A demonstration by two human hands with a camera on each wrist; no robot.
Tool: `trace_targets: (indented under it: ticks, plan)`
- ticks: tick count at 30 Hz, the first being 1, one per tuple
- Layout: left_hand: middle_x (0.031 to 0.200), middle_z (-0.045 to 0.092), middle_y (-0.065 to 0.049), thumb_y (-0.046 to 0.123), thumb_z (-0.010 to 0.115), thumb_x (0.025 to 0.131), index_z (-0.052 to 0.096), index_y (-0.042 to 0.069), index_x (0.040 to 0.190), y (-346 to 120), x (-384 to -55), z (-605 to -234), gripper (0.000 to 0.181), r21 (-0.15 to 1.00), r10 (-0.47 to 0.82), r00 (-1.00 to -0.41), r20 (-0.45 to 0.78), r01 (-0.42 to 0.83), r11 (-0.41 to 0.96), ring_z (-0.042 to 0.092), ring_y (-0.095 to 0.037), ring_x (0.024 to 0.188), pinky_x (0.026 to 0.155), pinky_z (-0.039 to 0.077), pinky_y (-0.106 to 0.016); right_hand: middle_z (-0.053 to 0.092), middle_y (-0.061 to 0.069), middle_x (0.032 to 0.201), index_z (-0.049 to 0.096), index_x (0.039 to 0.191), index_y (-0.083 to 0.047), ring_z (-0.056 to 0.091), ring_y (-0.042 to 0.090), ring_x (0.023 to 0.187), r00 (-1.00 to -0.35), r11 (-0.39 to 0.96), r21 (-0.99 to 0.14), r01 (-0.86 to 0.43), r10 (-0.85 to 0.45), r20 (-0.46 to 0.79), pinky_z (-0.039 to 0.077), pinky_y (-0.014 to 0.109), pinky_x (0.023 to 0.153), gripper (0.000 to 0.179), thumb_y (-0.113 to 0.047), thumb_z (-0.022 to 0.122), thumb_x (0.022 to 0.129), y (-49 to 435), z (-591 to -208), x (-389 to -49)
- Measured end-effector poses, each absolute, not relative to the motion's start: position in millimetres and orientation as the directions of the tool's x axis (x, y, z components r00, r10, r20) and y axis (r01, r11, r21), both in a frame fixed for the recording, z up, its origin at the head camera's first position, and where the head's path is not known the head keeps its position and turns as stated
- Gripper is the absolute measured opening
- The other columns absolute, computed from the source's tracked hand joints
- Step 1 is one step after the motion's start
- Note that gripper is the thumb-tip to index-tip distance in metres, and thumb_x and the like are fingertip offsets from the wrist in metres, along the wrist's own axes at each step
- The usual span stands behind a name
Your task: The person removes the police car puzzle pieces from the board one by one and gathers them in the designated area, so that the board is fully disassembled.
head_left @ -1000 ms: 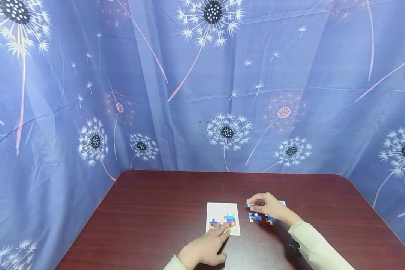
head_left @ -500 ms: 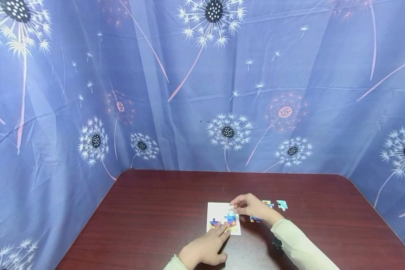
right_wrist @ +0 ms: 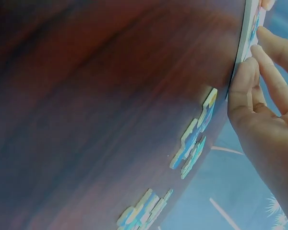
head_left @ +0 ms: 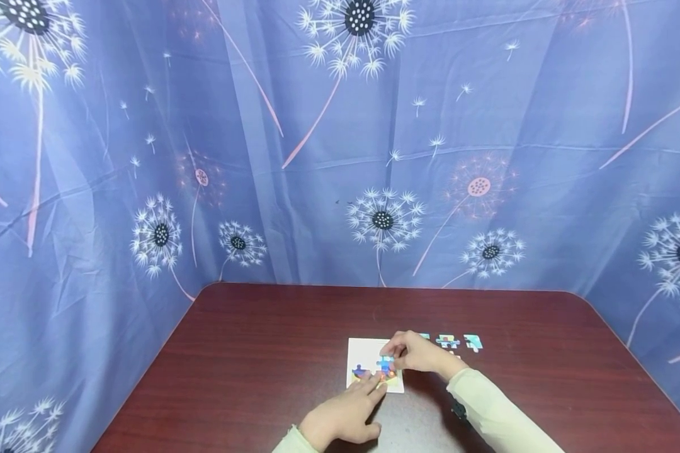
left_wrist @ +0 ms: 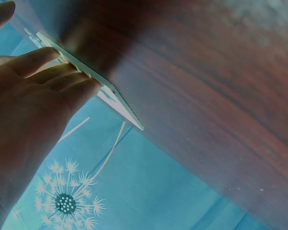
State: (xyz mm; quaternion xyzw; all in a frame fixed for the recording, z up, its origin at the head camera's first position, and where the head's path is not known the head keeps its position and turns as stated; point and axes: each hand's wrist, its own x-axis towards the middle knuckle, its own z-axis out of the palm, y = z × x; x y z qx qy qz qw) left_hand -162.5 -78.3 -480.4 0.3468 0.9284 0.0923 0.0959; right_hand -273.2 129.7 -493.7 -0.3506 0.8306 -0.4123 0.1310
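Note:
A small white puzzle board lies on the table, with colourful fitted pieces along its lower part. My left hand rests its straight fingers on the board's near edge; the left wrist view also has these fingertips on the board. At the board's upper right, my right hand pinches a light-blue puzzle piece between thumb and fingers, just over or against the fitted blue pieces. My fingers mostly cover that piece, and whether it is seated I cannot tell. In the right wrist view, the right hand bends at the board's edge.
Several loose puzzle pieces lie right of the board, among them a multicoloured one and a light-blue one; my right hand partly hides others. The dark red wooden table meets a blue dandelion-print curtain behind.
My right hand has carried the puzzle piece leftward from the loose pieces to the board, then lowered slightly toward the fitted pieces. My left hand has stayed in place.

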Motion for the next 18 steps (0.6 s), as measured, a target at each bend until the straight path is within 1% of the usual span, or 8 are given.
trace_targets:
  ticks: [7,12,18]
  plan:
    - [0.152,0.035,-0.012,0.033,0.063,0.084,0.045,0.005,0.143,-77.7,-161.5,-479.5,0.067,0.247,0.651,-0.747,-0.138,0.611,0.753,0.03,-0.027,0.141,0.11,0.035,-0.036,0.058,0.01,0.09,0.07,0.102,0.002,0.056,0.021,0.081,-0.719,0.416,-0.783,-0.463,-0.693,0.057,0.049,0.024,0.071,0.027,0.005,0.072,0.075,128.4,-492.7,-269.6]
    - [0.151,0.036,-0.011,0.033,0.063,0.084,0.046,0.006,0.143,-77.2,-160.4,-479.8,0.067,0.246,0.648,-0.75,-0.136,0.608,0.755,0.031,-0.027,0.14,0.109,0.035,-0.036,0.057,0.011,0.093,0.068,0.101,0.001,0.055,0.024,0.082,-0.726,0.408,-0.796,-0.448,-0.685,0.057,0.049,0.025,0.07,0.027,0.005,0.073,0.075,128.0,-491.5,-267.1]
    - [0.152,0.035,-0.011,0.034,0.063,0.084,0.045,0.006,0.143,-77.8,-161.9,-481.2,0.067,0.239,0.649,-0.751,-0.125,0.612,0.754,0.031,-0.027,0.141,0.11,0.035,-0.036,0.063,0.01,0.095,0.067,0.101,-0.001,0.057,0.022,0.082,-0.727,0.415,-0.783,-0.463,-0.683,0.068,0.05,0.026,0.07,0.026,0.006,0.071,0.077,129.5,-491.0,-269.7]
